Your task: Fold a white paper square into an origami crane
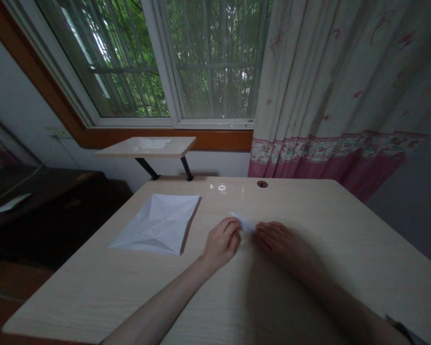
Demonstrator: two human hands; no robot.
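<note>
A small piece of folded white paper (247, 224) lies low over the desk between my two hands. My left hand (222, 241) is closed, its fingertips pinching the left end of the paper. From the other side my right hand (278, 243) has its fingers pressed together on the right end; its thumb is mostly hidden. To the left, a larger square white sheet (165, 221) rests on the desk, with crease lines crossing at its middle and its edges slightly lifted.
The pale wooden desk (215, 292) has a raised shelf (118, 148) at its back left, with white paper (155, 143) on it. A round cable hole (262, 184) sits near the back edge. Behind are a barred window and a curtain (290, 96); a dark cabinet (57, 201) stands at left.
</note>
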